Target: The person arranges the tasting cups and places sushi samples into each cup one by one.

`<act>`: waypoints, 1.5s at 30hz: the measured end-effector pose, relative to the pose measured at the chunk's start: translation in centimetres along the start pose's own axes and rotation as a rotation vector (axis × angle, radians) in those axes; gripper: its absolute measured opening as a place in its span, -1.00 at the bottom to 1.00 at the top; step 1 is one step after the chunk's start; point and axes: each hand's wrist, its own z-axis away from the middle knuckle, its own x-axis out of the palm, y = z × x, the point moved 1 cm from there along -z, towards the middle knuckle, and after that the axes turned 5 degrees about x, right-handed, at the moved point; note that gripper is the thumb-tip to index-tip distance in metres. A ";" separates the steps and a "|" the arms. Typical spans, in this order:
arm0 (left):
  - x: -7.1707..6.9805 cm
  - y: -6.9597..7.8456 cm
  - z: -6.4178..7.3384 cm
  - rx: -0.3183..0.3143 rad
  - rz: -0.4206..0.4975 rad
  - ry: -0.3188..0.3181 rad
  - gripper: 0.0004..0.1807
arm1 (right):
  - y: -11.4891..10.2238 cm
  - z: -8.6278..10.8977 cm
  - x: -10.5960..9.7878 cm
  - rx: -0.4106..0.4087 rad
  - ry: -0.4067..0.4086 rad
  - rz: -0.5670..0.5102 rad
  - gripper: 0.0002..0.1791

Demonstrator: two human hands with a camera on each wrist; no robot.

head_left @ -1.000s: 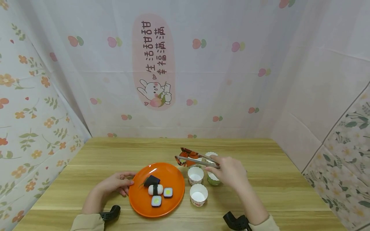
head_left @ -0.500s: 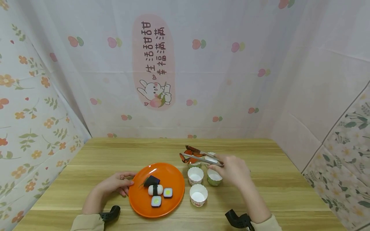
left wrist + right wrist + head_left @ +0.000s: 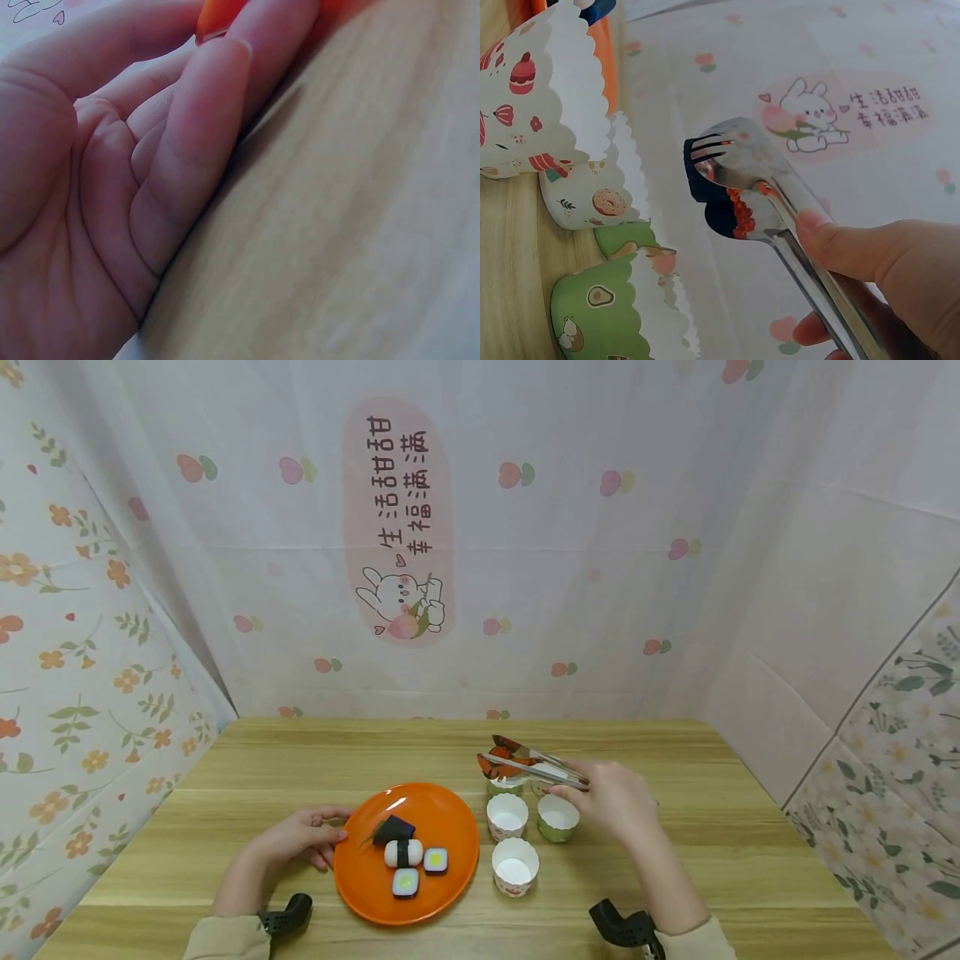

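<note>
My left hand (image 3: 303,839) is at the left rim of an orange plate (image 3: 360,893), pinching its edge between thumb and fingers (image 3: 206,105). On the plate lie a dark sushi piece (image 3: 393,830), a white rice piece with a black band (image 3: 403,852) and two square rolls (image 3: 436,861). My right hand (image 3: 618,797) grips metal tongs (image 3: 795,255) over the paper cups. Between the tong ends sits a sushi piece with dark wrapping and red roe (image 3: 742,214), partly covered by the metal. The tong ends look orange in the head view.
Several paper baking cups stand right of the plate: a patterned white one (image 3: 516,867) nearest, another white one (image 3: 507,817) behind, and a green one (image 3: 557,820) beside them. More cups (image 3: 504,787) are partly hidden beneath the tongs. The wooden table (image 3: 697,827) ends at a hanging curtain.
My right hand and the tongs have moved right and slightly away, still with the sushi piece between the ends. My left hand and the plate have stayed put.
</note>
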 end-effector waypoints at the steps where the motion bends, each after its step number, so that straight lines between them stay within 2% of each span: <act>1: 0.0 0.0 0.0 0.000 0.000 0.002 -0.43 | 0.1 0.0 0.0 0.003 0.000 0.000 -0.44; 10: 0.0 -0.1 -0.1 -0.004 -0.006 0.017 -0.43 | 0.6 -0.2 0.2 0.029 -0.016 0.009 -0.48; 19: 0.1 0.2 0.1 -0.011 -0.010 0.031 -0.44 | 0.9 -0.3 0.5 0.020 -0.018 0.040 -0.46; 30: -0.1 0.0 -0.1 -0.013 -0.025 0.017 -0.44 | 1.2 -0.5 1.0 0.006 -0.012 0.066 -0.47; 37: -0.1 0.0 0.0 -0.030 -0.019 0.029 -0.42 | 1.1 -0.4 1.1 0.014 -0.007 0.061 -0.47; 45: 0.2 0.3 0.2 -0.017 -0.009 0.029 -0.42 | 1.2 -0.3 1.2 0.031 -0.025 0.060 -0.46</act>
